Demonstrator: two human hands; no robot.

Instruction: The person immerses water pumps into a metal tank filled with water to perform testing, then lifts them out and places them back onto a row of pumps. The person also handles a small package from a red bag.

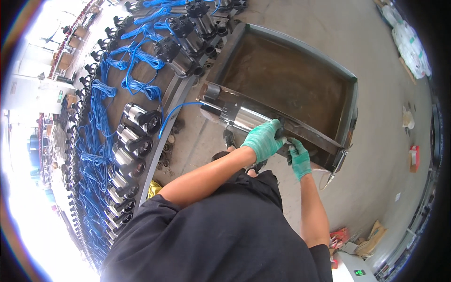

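A silver, cylindrical submersible pump (249, 119) with black ends lies along the near rim of a metal tank (351, 98). A blue cable (176, 113) runs off its left end. My left hand (264, 140), in a green glove, is closed round the right part of the pump, by its black end. Just to the right, my right hand (300, 160), also gloved in green, has its fingers bent together near that end. Something dark shows at its fingertips, too small to make out.
Brownish water (286, 70) fills the tank. More pumps (134, 117) with coiled blue cables (145, 89) crowd a curved bench on the left, and several stand upright (176, 56) beside the tank. A wire loop (327, 180) hangs at the tank's right corner. White bags (408, 42) lie far right.
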